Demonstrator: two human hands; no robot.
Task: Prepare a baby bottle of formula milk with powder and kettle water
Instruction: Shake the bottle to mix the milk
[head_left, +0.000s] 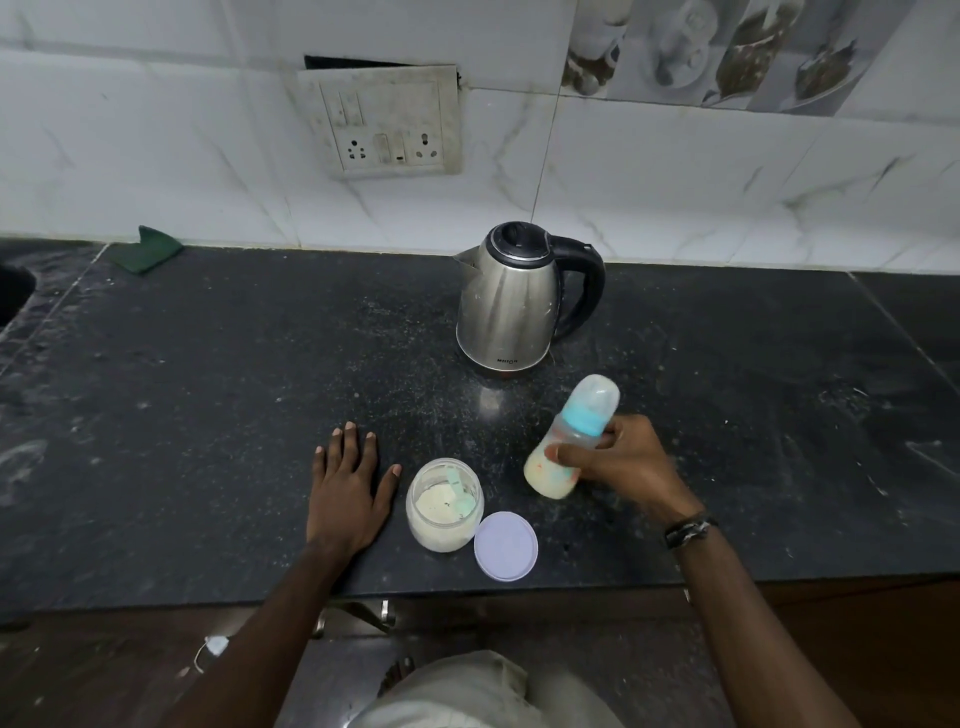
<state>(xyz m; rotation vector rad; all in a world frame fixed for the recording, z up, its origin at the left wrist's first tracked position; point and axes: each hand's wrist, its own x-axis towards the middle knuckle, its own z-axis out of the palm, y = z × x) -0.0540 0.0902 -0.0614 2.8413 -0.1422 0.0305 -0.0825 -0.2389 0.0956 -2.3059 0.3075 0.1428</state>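
My right hand grips a baby bottle with a blue collar and a clear cap on. The bottle is tilted, blurred, and holds pale milky liquid. My left hand lies flat on the black counter, fingers spread, holding nothing. Just right of that hand stands an open jar of formula powder with a teal scoop inside. Its pale purple lid lies on the counter beside it. A steel kettle with a black handle stands behind, lid shut, spout to the left.
A green cloth lies at the back left by the tiled wall. A socket plate hangs on the wall above. The sink edge shows at far left. The counter's front edge runs just below the jar lid.
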